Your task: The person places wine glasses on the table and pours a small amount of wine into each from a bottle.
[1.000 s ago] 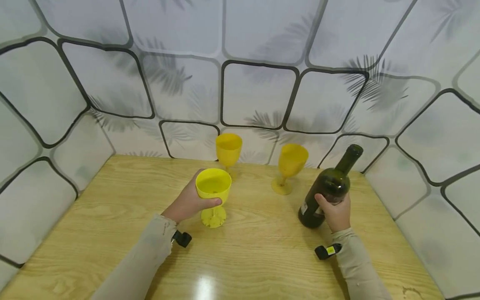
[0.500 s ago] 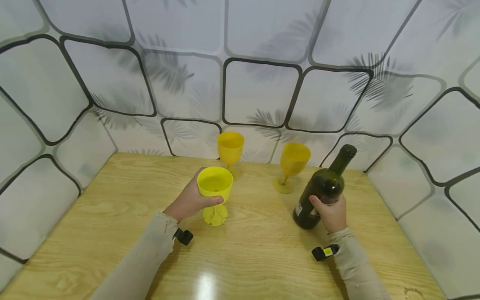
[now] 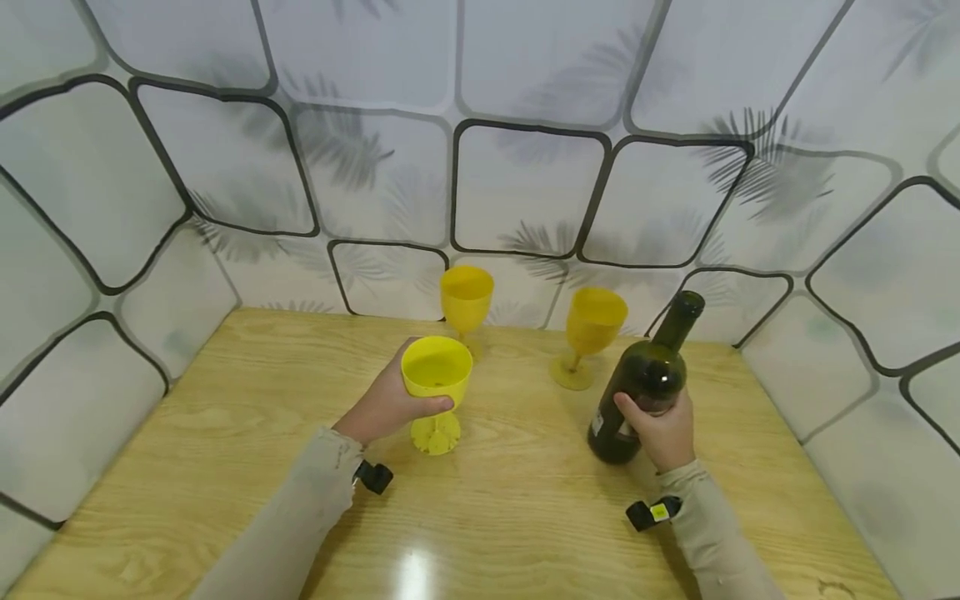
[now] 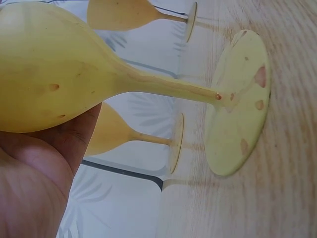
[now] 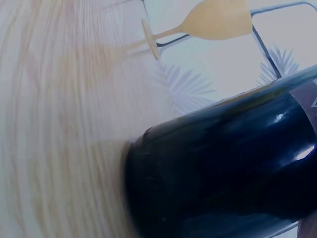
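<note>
My left hand (image 3: pixel 392 402) grips the bowl of a yellow goblet (image 3: pixel 437 392), its thumb across the front. The left wrist view shows that goblet's stem and round, stained foot (image 4: pixel 240 106) close to the table surface. On the right, my right hand (image 3: pixel 664 427) holds a dark green wine bottle (image 3: pixel 645 375) round its body, thumb in front. The bottle leans with its neck to the upper right. In the right wrist view the bottle's base (image 5: pixel 163 183) is near the wood; whether it touches I cannot tell.
Two more yellow goblets stand near the back wall: one goblet (image 3: pixel 467 298) behind the held one, another goblet (image 3: pixel 595 321) left of the bottle. Patterned wall covering (image 3: pixel 532 192) encloses the wooden table (image 3: pixel 510 517) at the back and both sides.
The bottle and my right hand have shifted slightly left, and the bottle's neck leans a little less to the right. My left hand keeps its grip on the goblet. The head view has moved slightly.
</note>
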